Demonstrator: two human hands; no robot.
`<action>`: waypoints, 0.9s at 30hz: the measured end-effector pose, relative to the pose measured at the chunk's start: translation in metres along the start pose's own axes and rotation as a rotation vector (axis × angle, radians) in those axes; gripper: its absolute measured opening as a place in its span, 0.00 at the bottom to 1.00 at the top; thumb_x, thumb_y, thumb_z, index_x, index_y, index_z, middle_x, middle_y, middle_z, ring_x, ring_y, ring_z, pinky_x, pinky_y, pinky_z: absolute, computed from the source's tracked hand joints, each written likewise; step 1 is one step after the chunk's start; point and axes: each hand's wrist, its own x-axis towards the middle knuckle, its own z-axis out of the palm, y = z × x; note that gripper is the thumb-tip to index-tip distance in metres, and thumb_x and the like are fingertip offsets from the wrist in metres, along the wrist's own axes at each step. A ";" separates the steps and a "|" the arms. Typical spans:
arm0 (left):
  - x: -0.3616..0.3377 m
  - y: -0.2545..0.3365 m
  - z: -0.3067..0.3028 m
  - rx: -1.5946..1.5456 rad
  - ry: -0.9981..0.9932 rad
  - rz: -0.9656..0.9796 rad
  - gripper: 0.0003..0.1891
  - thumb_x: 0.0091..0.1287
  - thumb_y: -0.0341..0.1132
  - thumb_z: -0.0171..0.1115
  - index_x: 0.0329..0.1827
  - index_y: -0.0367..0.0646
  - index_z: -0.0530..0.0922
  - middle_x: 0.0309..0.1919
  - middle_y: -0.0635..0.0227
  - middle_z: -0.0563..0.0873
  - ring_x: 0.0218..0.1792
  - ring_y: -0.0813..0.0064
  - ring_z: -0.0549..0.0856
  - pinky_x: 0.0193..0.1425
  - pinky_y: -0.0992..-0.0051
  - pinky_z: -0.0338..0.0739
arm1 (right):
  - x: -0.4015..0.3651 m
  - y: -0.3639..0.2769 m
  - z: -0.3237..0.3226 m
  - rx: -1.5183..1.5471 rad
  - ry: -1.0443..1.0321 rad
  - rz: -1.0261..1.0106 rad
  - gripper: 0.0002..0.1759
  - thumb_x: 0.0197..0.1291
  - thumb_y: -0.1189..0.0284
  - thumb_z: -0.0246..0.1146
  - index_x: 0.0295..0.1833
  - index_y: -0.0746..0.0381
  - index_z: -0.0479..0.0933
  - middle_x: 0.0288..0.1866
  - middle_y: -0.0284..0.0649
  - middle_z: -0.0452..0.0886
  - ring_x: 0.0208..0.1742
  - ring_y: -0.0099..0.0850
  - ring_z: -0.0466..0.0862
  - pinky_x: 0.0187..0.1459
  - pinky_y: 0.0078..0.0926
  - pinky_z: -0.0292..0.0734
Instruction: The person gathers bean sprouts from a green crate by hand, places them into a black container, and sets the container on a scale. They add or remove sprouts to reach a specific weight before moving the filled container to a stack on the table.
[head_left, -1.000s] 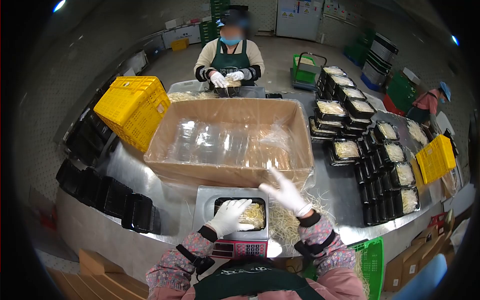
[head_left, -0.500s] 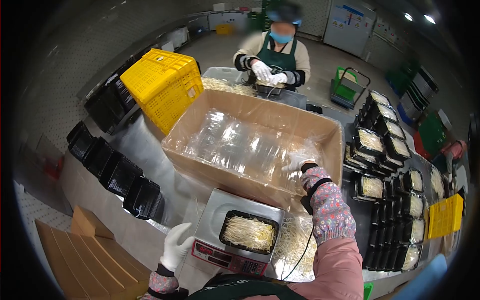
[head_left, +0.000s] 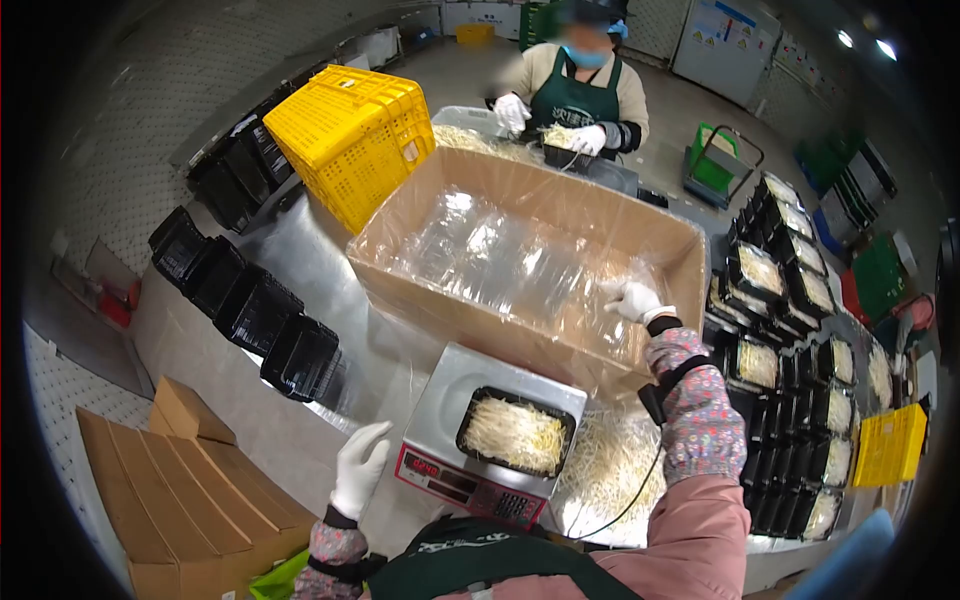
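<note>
My right hand (head_left: 637, 300), in a white glove, is inside the right end of a large cardboard box (head_left: 480, 315) lined with clear film. Its fingers are bent in among shiny clear plastic pieces that look like nested lids (head_left: 520, 265); what they grip is hard to make out. In the air left of the weighing scale (head_left: 440, 400), my gloved left hand (head_left: 358, 468) is open and holds nothing. A black tray of bean sprouts (head_left: 516, 430) rests on the scale, whose red display is lit. Loose bean sprouts (head_left: 615, 465) lie to its right.
Stacked black trays (head_left: 300, 355) stand at left, near a yellow crate (head_left: 350, 140). Filled sprout trays (head_left: 757, 270) are piled at right. Across the table a co-worker (head_left: 575, 100) handles another tray. Flattened cardboard (head_left: 180, 490) lies lower left, and a cable (head_left: 635, 500) crosses the sprouts.
My right hand has come up into clearer view at the box's right end. The co-worker's hands have moved apart. The whole view has shifted slightly; the tray stays on the scale.
</note>
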 end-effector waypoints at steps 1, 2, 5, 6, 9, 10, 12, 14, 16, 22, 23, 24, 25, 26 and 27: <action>0.003 0.002 0.007 -0.046 -0.034 0.032 0.15 0.67 0.26 0.61 0.56 0.33 0.81 0.52 0.56 0.86 0.56 0.63 0.84 0.62 0.70 0.76 | -0.014 -0.006 -0.004 0.004 0.046 -0.021 0.15 0.57 0.57 0.69 0.41 0.56 0.88 0.38 0.46 0.88 0.43 0.42 0.87 0.47 0.37 0.80; 0.007 0.013 0.013 -0.130 -0.073 0.027 0.15 0.68 0.27 0.61 0.57 0.32 0.81 0.52 0.57 0.86 0.56 0.65 0.84 0.63 0.70 0.76 | -0.028 -0.008 -0.010 -0.066 0.062 -0.018 0.16 0.58 0.55 0.68 0.41 0.56 0.88 0.37 0.46 0.88 0.42 0.44 0.87 0.47 0.38 0.80; 0.015 0.021 0.030 -0.269 -0.188 0.024 0.18 0.73 0.35 0.58 0.61 0.32 0.77 0.51 0.57 0.87 0.52 0.68 0.85 0.57 0.73 0.78 | -0.089 -0.045 -0.043 -0.105 0.251 -0.005 0.15 0.64 0.59 0.65 0.41 0.60 0.87 0.37 0.48 0.86 0.43 0.46 0.86 0.45 0.38 0.79; 0.019 0.022 0.035 -0.331 -0.249 0.040 0.22 0.76 0.40 0.56 0.65 0.32 0.75 0.50 0.56 0.87 0.48 0.69 0.87 0.50 0.76 0.81 | -0.109 -0.058 -0.055 -0.002 0.396 -0.075 0.13 0.64 0.63 0.65 0.42 0.62 0.85 0.38 0.47 0.86 0.41 0.45 0.86 0.44 0.36 0.79; 0.031 0.043 0.042 -0.737 -0.433 -0.128 0.36 0.76 0.58 0.50 0.70 0.31 0.68 0.51 0.55 0.86 0.41 0.71 0.88 0.36 0.81 0.81 | -0.180 -0.115 -0.089 0.336 0.640 -0.179 0.06 0.63 0.74 0.66 0.44 0.65 0.82 0.37 0.43 0.84 0.37 0.37 0.85 0.40 0.27 0.78; 0.037 0.050 0.048 -0.775 -0.466 -0.208 0.46 0.71 0.69 0.45 0.72 0.30 0.64 0.50 0.54 0.86 0.34 0.71 0.88 0.25 0.82 0.78 | -0.202 -0.136 -0.095 0.277 0.695 -0.332 0.06 0.62 0.78 0.67 0.45 0.64 0.82 0.37 0.41 0.84 0.37 0.33 0.84 0.40 0.24 0.78; 0.049 0.073 0.051 -0.984 -0.571 -0.306 0.45 0.73 0.68 0.43 0.74 0.31 0.62 0.51 0.53 0.85 0.32 0.72 0.87 0.25 0.83 0.77 | -0.241 -0.172 -0.096 0.242 0.637 -0.512 0.06 0.62 0.76 0.66 0.45 0.61 0.84 0.41 0.41 0.85 0.41 0.35 0.86 0.44 0.28 0.81; 0.058 0.089 0.056 -1.302 -0.773 -0.473 0.39 0.77 0.59 0.45 0.77 0.34 0.57 0.51 0.52 0.85 0.30 0.74 0.85 0.23 0.83 0.75 | -0.258 -0.187 -0.068 0.249 0.498 -0.698 0.10 0.61 0.69 0.67 0.48 0.58 0.85 0.48 0.40 0.86 0.47 0.40 0.86 0.47 0.34 0.82; 0.062 0.078 0.069 -1.167 -0.763 -0.416 0.35 0.78 0.53 0.47 0.78 0.35 0.56 0.51 0.53 0.85 0.30 0.75 0.85 0.22 0.84 0.75 | -0.279 -0.198 -0.055 0.227 0.315 -0.728 0.15 0.61 0.65 0.68 0.52 0.56 0.85 0.59 0.44 0.82 0.58 0.44 0.82 0.57 0.38 0.78; 0.032 0.069 0.100 -0.778 -0.464 -0.120 0.28 0.73 0.25 0.55 0.76 0.36 0.61 0.42 0.63 0.87 0.29 0.81 0.83 0.29 0.80 0.78 | -0.309 -0.179 0.048 1.107 0.317 -0.011 0.34 0.70 0.71 0.58 0.79 0.57 0.59 0.70 0.48 0.75 0.71 0.36 0.73 0.65 0.34 0.71; 0.030 0.065 0.108 -0.776 -0.469 -0.114 0.28 0.73 0.25 0.55 0.76 0.36 0.61 0.42 0.63 0.87 0.29 0.81 0.83 0.29 0.80 0.78 | -0.302 -0.177 0.062 1.107 0.325 -0.011 0.34 0.70 0.71 0.58 0.79 0.57 0.59 0.70 0.48 0.75 0.71 0.36 0.73 0.65 0.34 0.71; 0.032 0.054 0.118 -0.701 -0.461 -0.005 0.26 0.73 0.24 0.54 0.74 0.35 0.64 0.41 0.64 0.87 0.29 0.81 0.83 0.31 0.81 0.78 | -0.297 -0.176 0.073 0.936 0.287 0.159 0.31 0.70 0.69 0.59 0.77 0.58 0.63 0.64 0.49 0.79 0.64 0.37 0.79 0.60 0.35 0.75; 0.035 0.045 0.129 -0.626 -0.450 0.103 0.24 0.72 0.24 0.54 0.72 0.34 0.66 0.40 0.65 0.87 0.29 0.80 0.83 0.32 0.82 0.78 | -0.290 -0.172 0.084 0.761 0.246 0.324 0.28 0.71 0.66 0.59 0.74 0.59 0.67 0.58 0.50 0.83 0.58 0.39 0.84 0.55 0.35 0.78; 0.040 0.042 0.138 -0.616 -0.389 0.124 0.19 0.72 0.28 0.58 0.65 0.37 0.74 0.38 0.68 0.87 0.29 0.81 0.83 0.34 0.82 0.78 | -0.275 -0.162 0.103 0.761 0.252 0.323 0.28 0.71 0.66 0.59 0.74 0.59 0.67 0.58 0.50 0.83 0.58 0.39 0.84 0.55 0.35 0.78; 0.050 0.032 0.145 -0.616 -0.389 0.131 0.19 0.72 0.28 0.58 0.65 0.37 0.74 0.38 0.68 0.87 0.29 0.81 0.83 0.34 0.82 0.78 | -0.256 -0.149 0.124 0.587 0.433 0.212 0.24 0.71 0.64 0.59 0.69 0.60 0.72 0.51 0.51 0.85 0.50 0.43 0.86 0.50 0.38 0.79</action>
